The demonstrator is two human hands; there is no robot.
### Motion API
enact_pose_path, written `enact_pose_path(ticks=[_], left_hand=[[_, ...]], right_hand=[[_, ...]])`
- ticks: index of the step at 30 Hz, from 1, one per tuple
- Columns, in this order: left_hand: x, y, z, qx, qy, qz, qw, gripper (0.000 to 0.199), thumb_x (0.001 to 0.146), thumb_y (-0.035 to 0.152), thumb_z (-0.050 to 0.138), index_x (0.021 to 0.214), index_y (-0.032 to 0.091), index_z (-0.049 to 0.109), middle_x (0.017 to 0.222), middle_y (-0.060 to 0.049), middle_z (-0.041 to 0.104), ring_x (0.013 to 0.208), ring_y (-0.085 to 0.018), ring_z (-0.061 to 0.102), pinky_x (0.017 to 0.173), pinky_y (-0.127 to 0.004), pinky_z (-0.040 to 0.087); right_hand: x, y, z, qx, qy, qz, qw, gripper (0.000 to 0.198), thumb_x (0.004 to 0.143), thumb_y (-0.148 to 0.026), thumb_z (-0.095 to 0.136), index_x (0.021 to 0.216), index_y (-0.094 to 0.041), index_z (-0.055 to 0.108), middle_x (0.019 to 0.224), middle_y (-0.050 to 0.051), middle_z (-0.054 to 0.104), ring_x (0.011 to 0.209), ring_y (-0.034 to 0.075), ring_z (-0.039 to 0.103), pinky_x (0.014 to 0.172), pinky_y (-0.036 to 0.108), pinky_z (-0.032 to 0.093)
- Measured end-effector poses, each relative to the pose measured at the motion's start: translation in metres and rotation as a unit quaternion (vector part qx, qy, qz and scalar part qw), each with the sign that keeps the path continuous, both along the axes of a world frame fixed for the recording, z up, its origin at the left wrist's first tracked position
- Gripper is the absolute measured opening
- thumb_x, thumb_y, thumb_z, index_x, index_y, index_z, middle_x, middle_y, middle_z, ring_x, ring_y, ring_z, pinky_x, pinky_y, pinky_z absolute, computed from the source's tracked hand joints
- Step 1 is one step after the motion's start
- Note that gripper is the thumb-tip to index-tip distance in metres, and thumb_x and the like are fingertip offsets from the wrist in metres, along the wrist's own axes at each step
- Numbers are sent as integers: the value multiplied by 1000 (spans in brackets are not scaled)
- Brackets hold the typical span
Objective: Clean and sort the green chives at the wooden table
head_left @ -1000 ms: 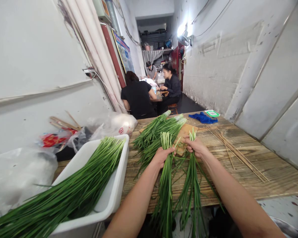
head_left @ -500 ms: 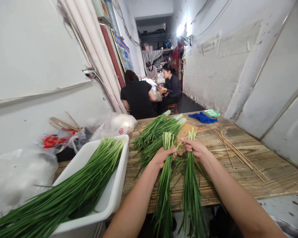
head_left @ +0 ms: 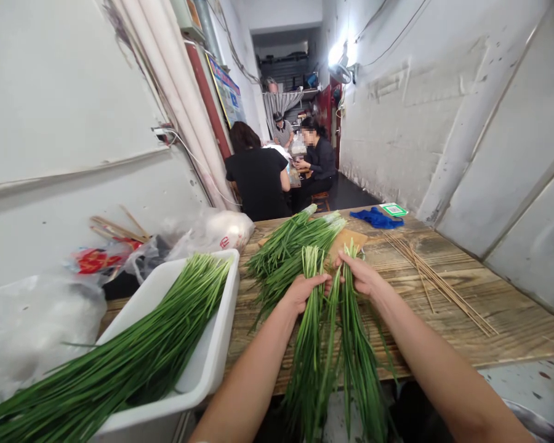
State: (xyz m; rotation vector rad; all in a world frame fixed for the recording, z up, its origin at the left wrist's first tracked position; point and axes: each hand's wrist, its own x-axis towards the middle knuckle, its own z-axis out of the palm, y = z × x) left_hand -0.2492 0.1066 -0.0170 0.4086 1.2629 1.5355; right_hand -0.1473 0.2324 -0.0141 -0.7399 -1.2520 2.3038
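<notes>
My left hand [head_left: 305,290] is closed round a bunch of garlic chives [head_left: 308,344], pale stem ends up and green leaves hanging past the table's front edge. Beside it, my right hand [head_left: 356,271] grips a second bunch of chives [head_left: 356,351] near its pale ends. A few loose strands hang between the two bunches, close to the fingertips of both hands. Just beyond the hands lie tied chive bundles [head_left: 295,240], their pale ends wrapped in something clear. Part of a tan board [head_left: 353,239] shows behind my right hand.
At left, a white plastic tub [head_left: 225,326] holds a long heap of chives [head_left: 166,338]. Thin wooden sticks [head_left: 436,280] and a blue cloth [head_left: 377,218] lie on the wooden table [head_left: 498,283]. Plastic bags [head_left: 41,332] crowd the left side. Several people sit farther back.
My right hand has shifted slightly left, closer to my left hand, with its bunch. Some strands now hang between the two bunches.
</notes>
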Motion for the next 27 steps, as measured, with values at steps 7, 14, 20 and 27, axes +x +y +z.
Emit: enact_pose_path(ticks=[7, 14, 20, 27], left_hand=[[0, -1, 0, 17, 34, -17, 999, 27, 58, 26, 81, 75, 7, 70, 60, -3, 62, 49, -8, 53, 50, -20, 41], [-1, 1, -3, 33, 57, 25, 998, 36, 53, 32, 84, 74, 7, 68, 58, -1, 59, 50, -7, 51, 51, -21, 39], [1, 1, -5, 58, 87, 3, 995, 35, 57, 38, 81, 70, 9, 66, 58, -2, 60, 49, -7, 50, 50, -21, 35], [2, 2, -3, 74, 122, -1, 990, 33, 60, 36, 78, 74, 9, 64, 54, -1, 58, 47, -9, 53, 47, -21, 31]], right_hand=[[1, 2, 5, -73, 28, 17, 997, 19, 89, -32, 56, 86, -13, 63, 68, 3, 65, 49, 11, 57, 50, 26, 53], [2, -3, 8, -74, 30, 70, 994, 23, 89, -34, 55, 94, -13, 64, 73, 4, 65, 45, 7, 51, 44, 20, 46], [0, -13, 6, -41, 10, 112, 993, 25, 92, -34, 49, 97, -14, 63, 62, 3, 63, 47, 10, 56, 44, 19, 47], [-5, -20, -6, 5, 10, 141, 990, 29, 88, -41, 55, 91, -13, 63, 54, 2, 60, 48, 11, 58, 45, 19, 48]])
